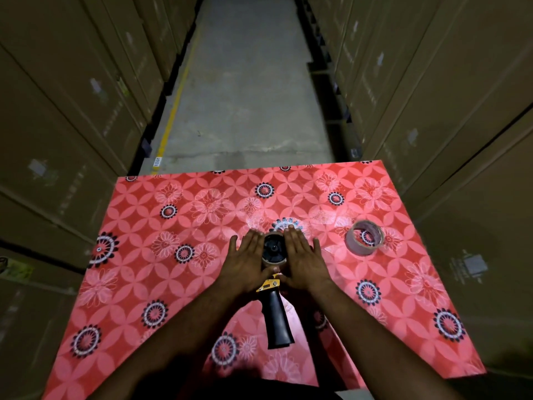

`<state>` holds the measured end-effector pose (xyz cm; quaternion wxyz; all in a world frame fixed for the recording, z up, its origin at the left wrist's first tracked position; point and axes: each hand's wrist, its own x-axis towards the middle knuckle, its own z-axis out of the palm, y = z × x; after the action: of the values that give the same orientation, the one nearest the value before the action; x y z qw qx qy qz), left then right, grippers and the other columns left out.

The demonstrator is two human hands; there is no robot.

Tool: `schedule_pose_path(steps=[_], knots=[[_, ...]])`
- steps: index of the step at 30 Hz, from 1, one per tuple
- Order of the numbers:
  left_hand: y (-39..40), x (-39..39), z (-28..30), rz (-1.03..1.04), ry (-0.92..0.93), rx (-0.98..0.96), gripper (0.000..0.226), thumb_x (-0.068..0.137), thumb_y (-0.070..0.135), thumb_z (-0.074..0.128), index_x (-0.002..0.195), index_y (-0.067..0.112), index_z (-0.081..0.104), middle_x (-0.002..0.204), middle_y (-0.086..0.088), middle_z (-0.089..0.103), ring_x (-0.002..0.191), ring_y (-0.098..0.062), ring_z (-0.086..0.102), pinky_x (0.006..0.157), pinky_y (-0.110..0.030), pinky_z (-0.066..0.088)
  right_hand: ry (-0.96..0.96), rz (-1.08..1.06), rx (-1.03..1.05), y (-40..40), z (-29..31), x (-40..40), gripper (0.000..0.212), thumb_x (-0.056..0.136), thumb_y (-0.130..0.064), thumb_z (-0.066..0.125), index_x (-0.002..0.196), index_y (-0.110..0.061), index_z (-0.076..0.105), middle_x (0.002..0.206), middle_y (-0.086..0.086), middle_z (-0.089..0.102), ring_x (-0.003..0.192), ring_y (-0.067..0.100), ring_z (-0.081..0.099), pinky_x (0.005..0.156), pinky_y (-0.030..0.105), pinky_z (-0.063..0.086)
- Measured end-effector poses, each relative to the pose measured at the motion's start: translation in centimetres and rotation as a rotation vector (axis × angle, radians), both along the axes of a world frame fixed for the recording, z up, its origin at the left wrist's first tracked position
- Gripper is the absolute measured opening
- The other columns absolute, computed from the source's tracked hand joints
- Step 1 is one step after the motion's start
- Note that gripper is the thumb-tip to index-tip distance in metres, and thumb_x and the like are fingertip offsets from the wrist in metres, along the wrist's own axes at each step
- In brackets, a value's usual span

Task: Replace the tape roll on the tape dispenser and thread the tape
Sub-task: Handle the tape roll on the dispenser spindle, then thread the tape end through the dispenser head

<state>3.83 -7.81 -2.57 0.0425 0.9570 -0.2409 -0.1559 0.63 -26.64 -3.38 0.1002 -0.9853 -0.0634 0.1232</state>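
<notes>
Here, open hands [246,262] [302,259] flank dispenser [274,272] — no legible writing.

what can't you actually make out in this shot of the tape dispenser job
- Head view: the front of the tape dispenser is covered by the left hand and right hand.
- Whether the roll on its hub is spent or full: only a sliver shows between the hands.
- The loose end of the spare tape roll: too small to find.
- Labels on the cardboard boxes: dim and blurred.
</notes>
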Motion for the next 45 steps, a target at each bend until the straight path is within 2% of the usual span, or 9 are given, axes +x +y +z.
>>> schedule_pose_path(steps=[9,12,14,17,20,23,31,37,45], knots=[[-0.2,-0.1,0.6,0.029,0.042,0.006,0.109,0.082,0.085,0.001,0.164,0.013,0.002,0.174,-0.005,0.002,0.159,-0.02,-0.008,0.125,-0.054,-0.005,0.054,-0.024,-0.043,0.2,0.3,-0.2,0.108,0.086,-0.047,0.06,0.161,-0.012,-0.01,0.172,0.009,-0.007,0.159,0.028,-0.004,0.126,0.059,0.004],[1.1,-0.2,0.8,0.078,0.041,-0.102,0.092,0.095,0.074,0.032,0.164,0.02,0.004,0.173,0.0,0.006,0.159,-0.021,-0.002,0.125,-0.052,0.006,0.063,-0.043,-0.028,0.5,0.9,-0.1,0.103,0.09,-0.048,0.059,0.162,-0.016,-0.007,0.171,0.011,-0.009,0.159,0.03,-0.004,0.125,0.06,0.006],[2.5,-1.1,1.1,0.214,0.0,-0.265,0.082,0.095,0.06,0.048,0.162,0.025,0.017,0.169,0.0,0.023,0.155,-0.023,0.014,0.122,-0.051,0.019,-0.005,-0.107,0.062,0.9,1.4,-0.8,0.097,0.088,-0.037,0.063,0.162,-0.017,0.004,0.17,0.018,0.004,0.156,0.037,0.01,0.124,0.06,0.016],[4.7,-3.8,1.3,0.44,-0.129,-0.507,0.052,0.093,0.041,0.059,0.143,0.028,0.05,0.133,0.0,0.054,0.127,-0.019,0.046,0.102,-0.039,0.044,-0.204,-0.272,0.305,1.7,1.8,-3.2,0.072,0.083,-0.022,0.064,0.149,-0.017,0.037,0.142,0.016,0.045,0.13,0.036,0.044,0.104,0.05,0.047],[6.2,-6.1,1.0,0.509,-0.149,-0.578,0.024,0.092,0.025,0.065,0.115,0.029,0.068,0.108,0.009,0.062,0.105,-0.013,0.058,0.083,-0.027,0.045,-0.096,-0.319,0.437,2.9,1.7,-6.1,0.049,0.087,-0.033,0.057,0.133,-0.022,0.043,0.121,0.006,0.049,0.113,0.03,0.057,0.081,0.043,0.053],[6.9,-7.2,-0.1,0.472,-0.124,-0.559,0.021,0.091,0.026,0.067,0.111,0.031,0.072,0.104,0.013,0.066,0.102,-0.01,0.057,0.08,-0.027,0.045,0.055,-0.211,0.458,4.0,1.1,-8.3,0.062,0.088,-0.05,0.056,0.144,-0.034,0.034,0.123,0.004,0.049,0.109,0.028,0.06,0.078,0.042,0.053],[6.6,-7.4,0.1,0.334,-0.239,-0.534,0.022,0.089,0.03,0.076,0.111,0.031,0.078,0.093,0.01,0.075,0.087,-0.012,0.063,0.069,-0.023,0.038,0.04,-0.249,0.574,5.4,1.7,-9.3,0.083,0.086,-0.032,0.069,0.146,-0.062,0.019,0.113,0.001,0.05,0.103,0.026,0.063,0.084,0.035,0.05],[5.6,-6.7,-0.7,0.222,-0.346,-0.463,0.007,0.085,0.03,0.078,0.083,0.024,0.075,0.077,0.005,0.071,0.073,-0.02,0.063,0.063,-0.035,0.046,0.033,-0.265,0.548,5.7,1.7,-9.4,0.084,0.087,-0.031,0.067,0.15,-0.055,0.018,0.114,0.004,0.055,0.104,0.027,0.062,0.081,0.034,0.049],[6.4,-9.5,-1.2,0.238,-0.314,-0.498,0.007,0.087,0.029,0.078,0.084,0.023,0.078,0.075,0.005,0.072,0.07,-0.019,0.064,0.061,-0.03,0.044,-0.007,-0.257,0.557,5.7,1.5,-9.7,0.086,0.084,-0.031,0.068,0.15,-0.056,0.018,0.111,0.006,0.062,0.101,0.025,0.061,0.077,0.03,0.043]])
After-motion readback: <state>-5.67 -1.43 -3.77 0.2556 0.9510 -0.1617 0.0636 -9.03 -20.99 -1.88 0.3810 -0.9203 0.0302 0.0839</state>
